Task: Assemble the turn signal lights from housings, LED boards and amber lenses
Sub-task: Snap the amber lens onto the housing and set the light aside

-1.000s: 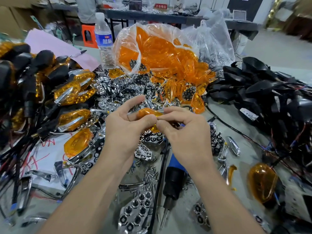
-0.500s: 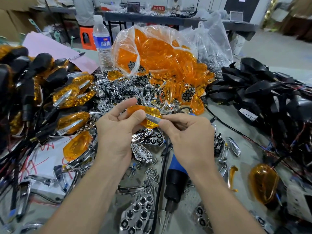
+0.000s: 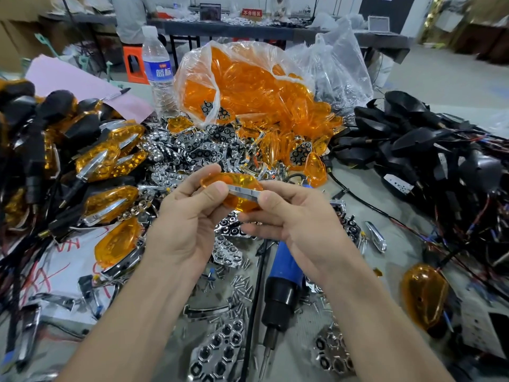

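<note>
Together, both hands gripped one amber lens (image 3: 240, 192): left hand (image 3: 190, 216), right hand (image 3: 297, 219) pinching a chrome strip (image 3: 243, 192) against it. Seating that strip seemed next.

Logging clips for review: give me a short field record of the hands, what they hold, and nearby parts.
left hand: grips amber lens
right hand: pinches chrome strip lying across the lens
tool: blue screwdriver lies below right hand
lens stock: clear bag of amber lenses, behind
housings: black housings piled right
finished lights: piled left
</note>
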`<state>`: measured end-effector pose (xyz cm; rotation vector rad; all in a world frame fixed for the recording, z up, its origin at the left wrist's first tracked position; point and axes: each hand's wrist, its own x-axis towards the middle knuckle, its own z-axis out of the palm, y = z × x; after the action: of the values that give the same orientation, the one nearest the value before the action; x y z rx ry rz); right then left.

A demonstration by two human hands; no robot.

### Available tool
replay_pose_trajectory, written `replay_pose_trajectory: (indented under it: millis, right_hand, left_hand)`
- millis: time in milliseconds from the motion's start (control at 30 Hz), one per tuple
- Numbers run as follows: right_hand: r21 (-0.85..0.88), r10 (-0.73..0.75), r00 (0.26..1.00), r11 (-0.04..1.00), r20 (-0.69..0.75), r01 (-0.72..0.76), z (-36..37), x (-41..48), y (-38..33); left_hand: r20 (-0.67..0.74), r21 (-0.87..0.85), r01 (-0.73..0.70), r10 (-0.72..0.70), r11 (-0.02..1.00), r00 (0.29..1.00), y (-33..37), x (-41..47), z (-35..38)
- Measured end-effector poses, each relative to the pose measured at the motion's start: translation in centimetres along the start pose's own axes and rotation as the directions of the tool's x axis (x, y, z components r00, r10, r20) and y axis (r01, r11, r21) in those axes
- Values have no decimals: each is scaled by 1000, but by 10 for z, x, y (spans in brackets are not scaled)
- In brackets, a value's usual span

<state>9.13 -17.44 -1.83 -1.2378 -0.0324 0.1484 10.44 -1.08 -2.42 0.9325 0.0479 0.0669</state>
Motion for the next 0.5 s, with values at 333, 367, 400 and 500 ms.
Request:
replay_pose_trajectory:
  millis: [333, 367, 400, 500]
  right_hand:
    - [51, -3, 999, 999, -53, 6, 1, -1, 0]
    - [51, 0, 999, 999, -51, 3, 1, -1, -1]
    - [49, 3, 999, 999, -50, -1, 1, -1, -1]
    - [37, 9, 999, 999, -38, -8, -1, -1, -2]
  left_hand:
    - [15, 19, -34, 34, 999, 999, -2, 0, 3]
    - [13, 13, -22, 21, 1000, 1000, -2, -1, 3]
    - [15, -1, 0, 0, 1000, 1000, -3, -1, 3]
    - [53, -66, 130, -127, 989, 991, -4, 0, 0]
